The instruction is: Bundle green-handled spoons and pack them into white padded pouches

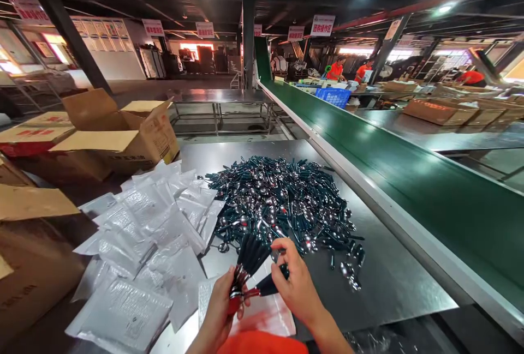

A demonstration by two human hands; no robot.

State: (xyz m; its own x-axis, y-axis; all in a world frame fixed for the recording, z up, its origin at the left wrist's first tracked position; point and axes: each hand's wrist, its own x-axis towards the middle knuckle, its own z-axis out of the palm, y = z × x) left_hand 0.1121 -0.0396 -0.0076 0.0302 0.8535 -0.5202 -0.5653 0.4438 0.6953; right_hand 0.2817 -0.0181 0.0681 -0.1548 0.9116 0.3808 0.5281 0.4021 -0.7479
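- The left hand [219, 302] is gripping a bundle [248, 258] of dark-handled spoons near the front edge of the table [388, 283], fingers curled tight around the bowl ends while the handles are fanning upward.
- The right hand [297, 283] is pinching one more spoon [268, 286] by its handle, thumb and fingers closed narrowly on it, its bowl end touching the bundle at the left hand.
- The spoons are looking small, light and stiff; the polished metal bowls are probably slippery, so the matte handles seem the surer place to hold a single piece.
- A fanned bundle like this is likely to splay or shed pieces unless the grip is staying firm near where the pieces cross.
- The heap [282, 201] of the same spoons is lying in the middle of the table, just beyond both hands.
- Clear bags [143, 234] are spreading over the table's left side, looking thin, limp and slick.
- Open cartons [118, 130] are sitting at the far left corner; a green conveyor [409, 179] is running along the right edge.
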